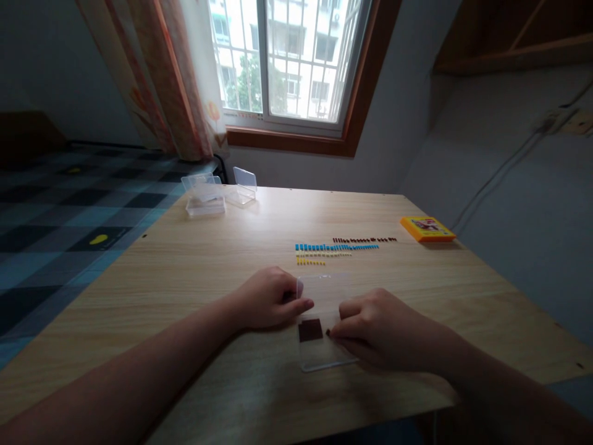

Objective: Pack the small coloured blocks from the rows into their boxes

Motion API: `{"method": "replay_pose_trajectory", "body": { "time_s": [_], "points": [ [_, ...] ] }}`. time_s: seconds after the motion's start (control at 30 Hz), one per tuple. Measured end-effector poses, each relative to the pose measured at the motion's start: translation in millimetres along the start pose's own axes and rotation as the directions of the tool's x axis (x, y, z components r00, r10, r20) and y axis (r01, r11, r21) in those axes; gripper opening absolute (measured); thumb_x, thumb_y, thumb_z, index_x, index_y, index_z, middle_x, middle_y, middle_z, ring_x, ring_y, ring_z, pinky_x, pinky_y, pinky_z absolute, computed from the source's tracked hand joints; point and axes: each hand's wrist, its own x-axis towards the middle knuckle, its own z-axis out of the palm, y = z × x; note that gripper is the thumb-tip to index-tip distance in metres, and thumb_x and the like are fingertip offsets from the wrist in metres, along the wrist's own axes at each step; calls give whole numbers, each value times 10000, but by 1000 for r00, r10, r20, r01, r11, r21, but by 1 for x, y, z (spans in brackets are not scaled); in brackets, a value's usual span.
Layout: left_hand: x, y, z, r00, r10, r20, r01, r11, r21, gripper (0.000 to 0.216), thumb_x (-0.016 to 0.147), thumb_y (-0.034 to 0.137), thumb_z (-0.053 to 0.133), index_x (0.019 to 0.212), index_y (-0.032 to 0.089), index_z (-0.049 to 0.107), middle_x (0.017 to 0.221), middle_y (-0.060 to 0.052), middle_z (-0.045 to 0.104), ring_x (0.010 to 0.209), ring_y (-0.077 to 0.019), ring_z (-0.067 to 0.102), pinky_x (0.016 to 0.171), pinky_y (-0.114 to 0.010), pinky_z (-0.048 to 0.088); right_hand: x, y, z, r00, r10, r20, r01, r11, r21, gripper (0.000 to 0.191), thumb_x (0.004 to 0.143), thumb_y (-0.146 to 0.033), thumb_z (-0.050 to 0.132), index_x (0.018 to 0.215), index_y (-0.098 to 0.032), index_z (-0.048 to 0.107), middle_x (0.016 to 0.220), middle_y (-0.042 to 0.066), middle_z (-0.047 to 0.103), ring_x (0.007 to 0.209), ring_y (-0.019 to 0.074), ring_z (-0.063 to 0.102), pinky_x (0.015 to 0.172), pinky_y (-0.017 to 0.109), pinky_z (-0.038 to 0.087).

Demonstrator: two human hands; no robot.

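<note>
A clear plastic plate [324,355] lies on the table in front of me, with a dark brown square of joined pieces [310,330] on its near left part. My left hand [273,296] rests at the plate's left edge, thumb and forefinger apart, the thumb over the plate. In my right hand [375,327] a small brown building piece [328,332] is pinched between the fingertips, just right of the brown square. Whether that piece touches the plate I cannot tell. Beyond the plate are rows of tiny blue pieces [324,248], cream pieces [319,254], yellow pieces [309,262] and brown pieces [364,240].
Open clear plastic boxes [206,206] stand at the table's far left corner. An orange-yellow box [427,228] lies near the right edge. The wooden table [185,272] borders a bed with a checked cover [102,204] on the left and a wall on the right.
</note>
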Motion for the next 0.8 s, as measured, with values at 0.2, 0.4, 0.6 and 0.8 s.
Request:
{"method": "replay_pose_trajectory", "body": {
  "time_s": [0.2, 0.4, 0.6, 0.8],
  "points": [
    [0, -1, 2, 1000, 18, 4, -18, 1000, 14, 426, 928, 416, 552, 573, 181, 531, 499, 24, 481, 496, -105, 387, 527, -246, 300, 2, -2, 0, 1000, 10, -10, -10, 999, -30, 232, 937, -172, 571, 728, -195, 667, 707, -16, 630, 552, 89, 462, 570, 266, 283],
    [0, -1, 2, 1000, 23, 5, -23, 1000, 12, 415, 929, 406, 550, 581, 179, 536, 509, 23, 491, 501, -105, 404, 532, -239, 312, 1, 1, -1, 998, 59, -16, -60, 997, -47, 199, 947, -190, 572, 799, -208, 702, 725, -17, 648, 553, 88, 464, 568, 267, 260],
    [0, 1, 1, 1000, 20, 6, -20, 1000, 18, 390, 916, 392, 557, 590, 179, 541, 510, 27, 491, 502, -102, 412, 531, -232, 311, 3, -1, -1, 996, 87, 11, -87, 995, -46, 230, 950, -190, 557, 782, -201, 713, 714, -14, 656, 553, 89, 475, 569, 267, 259],
    [0, 2, 1, 1000, 17, 1, -17, 1000, 26, 376, 916, 378, 561, 597, 180, 545, 517, 25, 508, 507, -103, 421, 539, -234, 318, 5, 1, 2, 991, 133, 15, -132, 990, -54, 206, 968, -208, 569, 977, -248, 771, 778, -6, 699, 582, 103, 534, 570, 270, 264]
  ]
}}
